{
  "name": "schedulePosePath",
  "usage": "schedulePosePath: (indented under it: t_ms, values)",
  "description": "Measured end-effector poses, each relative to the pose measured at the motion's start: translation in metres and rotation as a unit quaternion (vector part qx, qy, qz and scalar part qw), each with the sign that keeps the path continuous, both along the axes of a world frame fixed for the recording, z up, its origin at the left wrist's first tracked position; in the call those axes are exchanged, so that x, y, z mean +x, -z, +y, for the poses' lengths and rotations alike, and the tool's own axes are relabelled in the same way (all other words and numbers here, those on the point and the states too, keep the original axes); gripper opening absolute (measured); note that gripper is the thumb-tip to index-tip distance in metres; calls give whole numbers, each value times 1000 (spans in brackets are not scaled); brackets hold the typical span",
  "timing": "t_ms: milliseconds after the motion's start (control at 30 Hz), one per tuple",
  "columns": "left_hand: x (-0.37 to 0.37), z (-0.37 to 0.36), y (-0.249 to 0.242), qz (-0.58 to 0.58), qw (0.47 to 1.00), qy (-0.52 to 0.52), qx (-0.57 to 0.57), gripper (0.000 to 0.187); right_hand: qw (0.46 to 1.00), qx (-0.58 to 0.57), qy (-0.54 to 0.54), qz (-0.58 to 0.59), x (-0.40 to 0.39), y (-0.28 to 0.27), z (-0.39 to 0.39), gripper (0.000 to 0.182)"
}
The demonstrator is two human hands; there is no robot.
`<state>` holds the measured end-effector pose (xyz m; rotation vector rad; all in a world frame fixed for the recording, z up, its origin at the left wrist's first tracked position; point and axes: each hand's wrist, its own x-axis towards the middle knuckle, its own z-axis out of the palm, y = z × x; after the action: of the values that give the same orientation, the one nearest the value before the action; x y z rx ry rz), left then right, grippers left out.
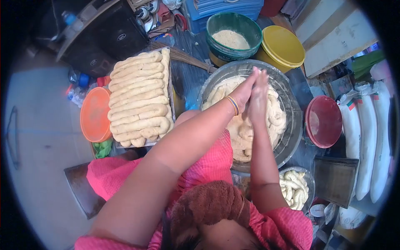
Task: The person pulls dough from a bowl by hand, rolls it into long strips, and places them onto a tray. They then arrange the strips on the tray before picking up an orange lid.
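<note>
From the head camera, two hands were seen pressed palm to palm above a large metal bowl (291, 125). The left hand (243, 89) and the right hand (258, 98) were held flat against each other, fingers pointing away from the body; whether a piece of dough was caught between the palms could not be told. Two thin bangles (233, 105) were counted on the left wrist. In the bowl, directly beneath the hands, one big mass of pale dough (243, 133) was seen, partly pulled into thick ropes.

To the left of the bowl, one tray (171, 89) was loaded with rolled dough logs (139, 100), laid side by side; roughly a dozen were made out, though the exact number could not be fixed. Just beside the tray, one orange lid (95, 114) was noted.

Beyond the bowl, two containers were counted: one green bucket (216, 46) filled with a pale meal, and one yellow-lidded tub (283, 46) touching it on the right. To the right of the bowl, one red dish (324, 121) was seen. Near the right elbow, one smaller bowl (310, 179) was filled with short shaped dough pieces (293, 189), too many and too tangled to be counted. At the far right, three white sacks (366, 137) were seen standing together.
</note>
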<state>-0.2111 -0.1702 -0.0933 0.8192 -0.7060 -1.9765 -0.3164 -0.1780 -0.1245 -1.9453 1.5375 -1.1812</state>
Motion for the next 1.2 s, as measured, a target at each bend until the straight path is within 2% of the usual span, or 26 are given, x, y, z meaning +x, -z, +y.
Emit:
schedulePosePath:
  t_ms: [33, 67, 100, 133, 167, 233, 267, 300, 333, 367, 400, 467, 500, 567, 600, 633, 700, 733, 800, 833, 867, 933, 967, 1033, 1133, 1200]
  values:
    - [2, 1, -2, -3, 1000, 2, 4, 80, 993, -9, -9, 120, 0, 2, 1, 64]
    - [3, 1, -3, -41, 998, 53, -4, 77, 999, -15, 43, 31, -7, 0, -7, 63]
    - [4, 0, -4, -77, 992, 103, -14, 74, 998, -12, 46, 29, -15, 3, -8, 63]
    - [3, 0, -5, -112, 982, 153, -23, 71, 992, 58, 24, -113, -24, 7, -9, 64]
    - [-3, 4, -6, -58, 991, 100, -63, 61, 959, 124, 1, -253, -33, 12, -11, 65]
    - [-9, 9, -8, -48, 997, 33, -54, 59, 823, 245, -46, -510, -42, 24, -15, 67]
    - [-10, 10, -9, -36, 998, -37, -44, 59, 769, 292, -132, -553, -43, 44, -7, 69]
    - [-9, 3, 0, -36, 997, -63, -29, 65, 719, 367, -132, -575, -34, 68, 6, 73]
    - [-5, -5, 3, -36, 997, -65, -25, 65, 676, 414, -222, -568, -23, 88, 21, 74]
    - [-2, -12, 7, -34, 992, -109, -50, 69, 846, 325, -253, -340, -33, 109, 37, 69]
    - [3, -17, 7, -34, 985, -151, -74, 73, 822, 405, -278, -287, -44, 107, 34, 59]
    - [17, -26, 10, -21, 987, -154, -42, 76, 918, 310, 21, -247, -41, 105, 49, 50]
    - [21, -31, 13, -67, 981, -177, -53, 75, 916, 314, 22, -248, -33, 102, 56, 50]
    - [25, -36, 20, -192, 951, -240, -39, 71, 967, 30, 199, -156, -21, 96, 69, 42]
    - [28, -42, 31, -190, 953, -235, -36, 71, 993, 51, 101, 31, -29, 124, 80, 38]
    - [33, -53, 45, -289, 923, -246, -60, 69, 974, 70, -2, 215, -36, 165, 93, 35]
    - [38, -52, 40, -410, 877, -230, -98, 62, 907, 115, -159, 374, -40, 212, 120, 34]
    - [35, -48, 31, -411, 877, -230, -98, 62, 907, 115, -159, 373, -37, 213, 119, 34]
    - [32, -41, 26, -494, 836, -188, -145, 56, 904, 314, -132, 259, -27, 217, 111, 39]
    - [34, -40, 28, -495, 836, -189, -140, 56, 914, 335, -121, 193, -28, 222, 101, 45]
    - [34, -40, 30, -513, 822, -193, -153, 55, 913, 338, -123, 194, -22, 217, 94, 45]
    - [34, -42, 34, -530, 808, -195, -167, 55, 960, 182, 41, 208, -2, 199, 89, 47]
    - [36, -44, 36, -534, 806, -191, -169, 56, 960, 183, 43, 207, 7, 205, 92, 47]
    - [35, -45, 36, -538, 804, -186, -174, 57, 908, 96, -5, 407, 26, 237, 99, 61]
    - [32, -43, 33, -555, 795, -168, -180, 59, 873, 171, -71, 451, 59, 281, 115, 66]
    - [31, -40, 31, -554, 796, -159, -186, 59, 898, 165, -114, 391, 63, 316, 122, 63]
